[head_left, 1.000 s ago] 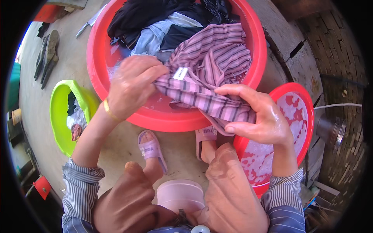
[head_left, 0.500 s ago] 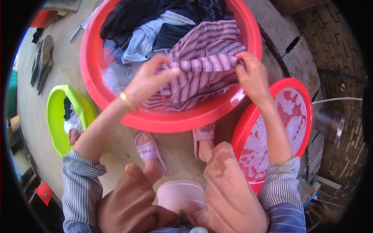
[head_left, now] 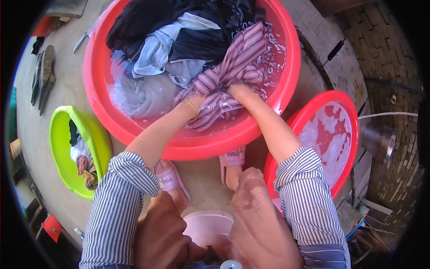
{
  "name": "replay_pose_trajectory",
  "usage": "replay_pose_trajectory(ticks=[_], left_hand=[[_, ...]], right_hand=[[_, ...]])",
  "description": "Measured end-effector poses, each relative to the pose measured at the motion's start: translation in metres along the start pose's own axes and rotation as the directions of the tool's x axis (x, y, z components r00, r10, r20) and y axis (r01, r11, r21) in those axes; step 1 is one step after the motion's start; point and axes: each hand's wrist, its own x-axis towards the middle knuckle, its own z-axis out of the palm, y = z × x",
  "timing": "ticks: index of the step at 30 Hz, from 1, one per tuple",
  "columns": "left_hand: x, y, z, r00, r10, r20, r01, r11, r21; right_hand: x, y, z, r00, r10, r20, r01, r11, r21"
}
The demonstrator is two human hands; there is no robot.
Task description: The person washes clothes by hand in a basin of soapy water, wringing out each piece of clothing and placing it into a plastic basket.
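Observation:
A pink striped shirt (head_left: pixel 237 67) lies bunched in soapy water inside a big red basin (head_left: pixel 179 145). My left hand (head_left: pixel 197 99) and my right hand (head_left: pixel 238 92) are both sunk into the wet cloth near the basin's front, fingers closed on folds of it and partly hidden under it. A gold bangle rings my left wrist. Dark clothes (head_left: pixel 152 15) and a pale blue garment (head_left: pixel 154 54) fill the far side of the basin.
A smaller red basin (head_left: pixel 354 134) with suds stands at the right. A lime green basin (head_left: pixel 96 134) holding small clothes stands at the left. A pale plastic stool (head_left: pixel 208 226) is between my knees. Brick paving and a metal vessel (head_left: pixel 378 141) are at far right.
The striped shirt, held up over the basin's front rim a second ago, has been pushed down into the water. Both hands moved forward and under the cloth.

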Motion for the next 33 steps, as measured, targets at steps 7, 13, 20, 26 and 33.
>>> replay_pose_trajectory(ticks=[7, 13, 20, 26, 33], left_hand=[[-0.045, 0.004, -0.109, 0.997, -0.077, 0.024, 0.08, 0.959, -0.273], [-0.101, 0.051, -0.234, 0.961, -0.186, -0.204, 0.017, 0.779, -0.627], [-0.148, 0.136, -0.418, 0.762, 0.028, -0.647, -0.113, 0.989, -0.091], [-0.158, 0.217, -0.558, 0.614, 0.297, -0.731, -0.115, 0.95, 0.29], [-0.19, 0.243, -0.66, 0.45, 0.595, -0.666, 0.247, 0.634, 0.733]], right_hand=[[-0.082, -0.008, -0.076, 0.975, -0.114, -0.191, 0.155, 0.963, 0.22], [-0.169, -0.037, -0.204, 0.893, -0.196, -0.404, 0.39, 0.786, 0.479], [-0.287, -0.124, -0.39, 0.591, -0.342, -0.73, 0.383, 0.916, -0.119], [-0.395, -0.138, -0.519, 0.433, -0.294, -0.852, 0.279, 0.943, -0.184], [-0.473, -0.207, -0.594, -0.024, -0.535, -0.844, 0.031, 0.844, -0.536]])
